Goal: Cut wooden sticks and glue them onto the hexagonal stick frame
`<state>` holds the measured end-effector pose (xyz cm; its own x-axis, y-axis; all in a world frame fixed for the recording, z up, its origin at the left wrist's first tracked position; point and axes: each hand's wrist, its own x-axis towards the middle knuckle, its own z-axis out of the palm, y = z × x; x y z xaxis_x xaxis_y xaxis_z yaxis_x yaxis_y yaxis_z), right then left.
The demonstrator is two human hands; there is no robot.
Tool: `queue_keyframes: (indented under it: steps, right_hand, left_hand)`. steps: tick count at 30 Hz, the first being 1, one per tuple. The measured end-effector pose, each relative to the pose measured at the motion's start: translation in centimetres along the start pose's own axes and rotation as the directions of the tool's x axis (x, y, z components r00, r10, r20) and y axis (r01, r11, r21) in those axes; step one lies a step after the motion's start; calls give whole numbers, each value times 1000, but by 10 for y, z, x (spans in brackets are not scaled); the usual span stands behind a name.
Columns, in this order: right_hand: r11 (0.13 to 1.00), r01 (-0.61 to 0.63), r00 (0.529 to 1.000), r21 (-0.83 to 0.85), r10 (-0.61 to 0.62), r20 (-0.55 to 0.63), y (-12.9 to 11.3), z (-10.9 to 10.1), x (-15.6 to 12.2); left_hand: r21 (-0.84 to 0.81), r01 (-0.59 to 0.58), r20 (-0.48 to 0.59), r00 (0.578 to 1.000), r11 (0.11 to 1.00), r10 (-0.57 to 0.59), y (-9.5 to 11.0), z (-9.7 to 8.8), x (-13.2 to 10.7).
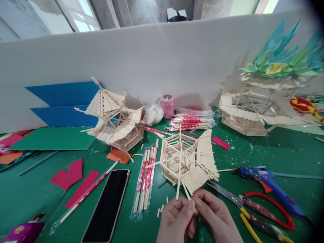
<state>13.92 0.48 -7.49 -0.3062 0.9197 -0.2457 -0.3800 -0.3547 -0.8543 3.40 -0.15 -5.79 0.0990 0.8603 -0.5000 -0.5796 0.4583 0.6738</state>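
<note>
My left hand [177,217] and my right hand [216,216] meet low in the middle, fingertips pinched together on a short wooden stick [191,199]. Just beyond them on the green mat stands a hexagonal stick structure [186,160] with one sloped roof panel of sticks on its right side. Both hands are closed on the small stick, which is mostly hidden by the fingers.
Red-and-yellow scissors [255,211] and a blue glue gun [268,180] lie to the right. A black phone [107,204] and wrapped chopsticks [145,179] lie to the left. Two finished stick houses [115,123] [253,108], a pink jar [167,106] and coloured paper stand behind, before a white partition.
</note>
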Motion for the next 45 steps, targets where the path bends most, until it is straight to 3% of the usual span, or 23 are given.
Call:
queue_keyframes:
  steps: [9,33,37,39,41,45]
  right_hand:
    - [1000,3,1000,-15,-3,0,0,-4,1]
    - [1000,0,1000,-7,0,11,-1,-3,2]
    - [989,67,997,-131,-69,-16,-2,-4,-3]
    - [946,138,986,-294,-160,-53,-2,-4,-6]
    - [842,227,954,-489,-293,-60,-2,-3,-7]
    - [580,403,835,-708,-551,24,-3,-3,-8]
  left_hand:
    - [104,-32,72,997,994,25,-6,-6,9]
    - [83,-6,78,997,997,-1,-1,-6,8]
    - [79,-3,82,997,997,-3,-2,-7,10]
    - [69,0,91,996,998,-7,-1,-5,9]
    - [67,15,92,996,998,-21,2,-4,7]
    - [87,37,56,998,996,-41,6,-2,5]
